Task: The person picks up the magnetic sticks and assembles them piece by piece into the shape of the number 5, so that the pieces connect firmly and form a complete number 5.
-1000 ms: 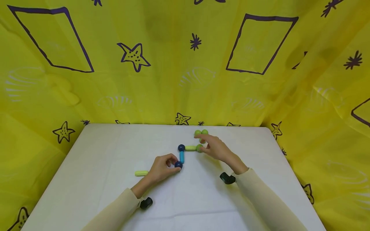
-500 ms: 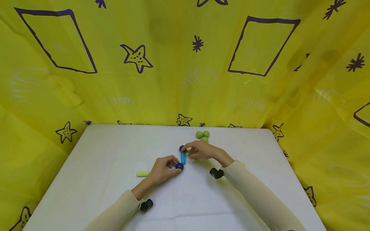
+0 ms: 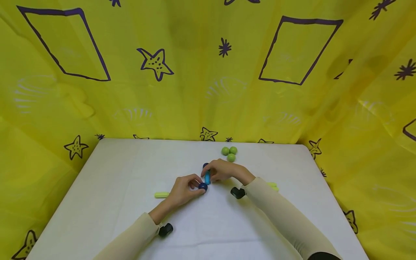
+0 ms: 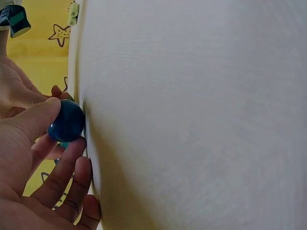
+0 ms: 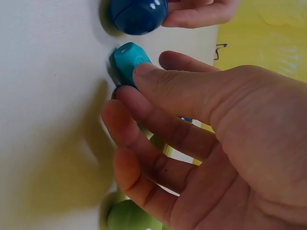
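My left hand (image 3: 183, 190) pinches a dark blue ball (image 3: 203, 186) between thumb and fingers, low on the white table. The same ball (image 4: 67, 120) shows large in the left wrist view. Just beyond it, my right hand (image 3: 223, 169) pinches a turquoise stick (image 3: 207, 177) with thumb and fingertips. In the right wrist view a small gap separates the stick's near end (image 5: 128, 53) from the held ball (image 5: 139, 14). A second dark blue ball (image 3: 205, 165) peeks out at the stick's far end. A green ball (image 5: 132, 216) lies beneath my right hand's lower fingers.
Three green balls (image 3: 231, 157) sit clustered toward the back of the table. One yellow-green stick (image 3: 161, 195) lies left of my left hand; more such sticks (image 3: 273, 186) show partly behind the right sleeve. A yellow patterned curtain (image 3: 188, 90) surrounds the table (image 3: 130, 162).
My right hand has moved left and nearer, from the green ball at the chain's end to the turquoise stick, which it now pinches. The left hand stays on the near dark blue ball.
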`<action>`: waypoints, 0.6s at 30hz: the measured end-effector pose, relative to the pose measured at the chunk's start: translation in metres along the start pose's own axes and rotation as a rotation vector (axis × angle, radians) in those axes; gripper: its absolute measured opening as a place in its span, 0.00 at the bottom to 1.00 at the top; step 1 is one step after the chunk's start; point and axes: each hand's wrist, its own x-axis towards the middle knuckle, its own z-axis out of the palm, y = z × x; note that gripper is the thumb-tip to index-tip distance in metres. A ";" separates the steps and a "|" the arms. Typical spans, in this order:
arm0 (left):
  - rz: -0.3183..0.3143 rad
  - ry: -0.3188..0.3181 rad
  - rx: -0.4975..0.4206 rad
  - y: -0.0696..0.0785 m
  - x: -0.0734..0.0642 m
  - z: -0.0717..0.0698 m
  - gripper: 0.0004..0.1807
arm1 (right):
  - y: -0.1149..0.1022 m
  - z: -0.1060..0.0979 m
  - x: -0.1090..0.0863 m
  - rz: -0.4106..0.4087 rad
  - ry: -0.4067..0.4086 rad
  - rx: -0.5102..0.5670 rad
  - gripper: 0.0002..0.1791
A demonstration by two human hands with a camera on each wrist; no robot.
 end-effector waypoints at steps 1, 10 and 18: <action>0.000 0.000 0.000 0.000 0.000 0.000 0.11 | 0.000 0.000 0.000 0.012 0.001 -0.003 0.15; 0.002 0.008 0.009 0.003 0.001 0.001 0.11 | 0.001 0.005 0.003 0.035 0.047 -0.005 0.10; -0.001 0.011 0.012 0.002 0.000 0.001 0.11 | 0.001 0.000 0.005 0.032 0.005 0.052 0.09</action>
